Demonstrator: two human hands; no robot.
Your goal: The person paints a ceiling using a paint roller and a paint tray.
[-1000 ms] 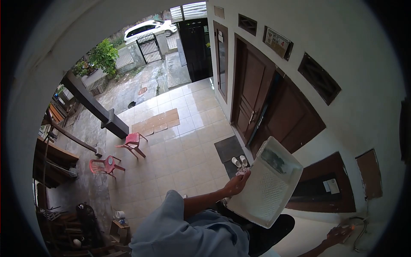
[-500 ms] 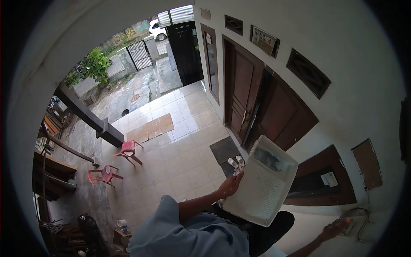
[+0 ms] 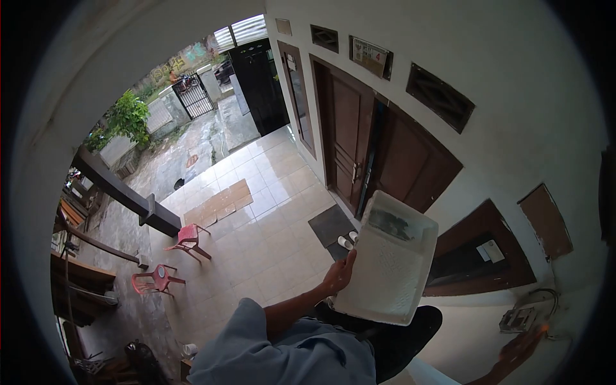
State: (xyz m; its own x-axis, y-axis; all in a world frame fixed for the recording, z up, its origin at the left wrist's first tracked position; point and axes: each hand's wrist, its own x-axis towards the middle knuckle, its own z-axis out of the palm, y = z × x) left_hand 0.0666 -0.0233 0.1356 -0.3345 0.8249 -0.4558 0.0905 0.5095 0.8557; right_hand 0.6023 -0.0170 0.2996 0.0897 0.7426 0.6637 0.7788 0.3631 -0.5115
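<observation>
A white paint tray (image 3: 394,269), with a dark wet patch in its upper end, is tilted in front of my body. My left hand (image 3: 340,274) grips the tray's left edge, its fingers wrapped round the rim. At the lower right, my right hand (image 3: 526,343) reaches to the wall just below a small electrical box (image 3: 518,319) with loose cables. The fingers of that hand look stretched out but are blurred, and whatever they might hold cannot be made out.
Far below is a tiled floor (image 3: 269,237) with two red plastic chairs (image 3: 189,239), a dark mat (image 3: 328,228) and white shoes (image 3: 346,241). Brown double doors (image 3: 346,128) and a wood-framed window (image 3: 484,253) line the wall. A dark pillar (image 3: 154,215) stands at the left.
The view has shifted, so the doors and floor sit further left. The tray and my left hand appear slightly higher and further left. My right hand now shows below the electrical box, no longer over it.
</observation>
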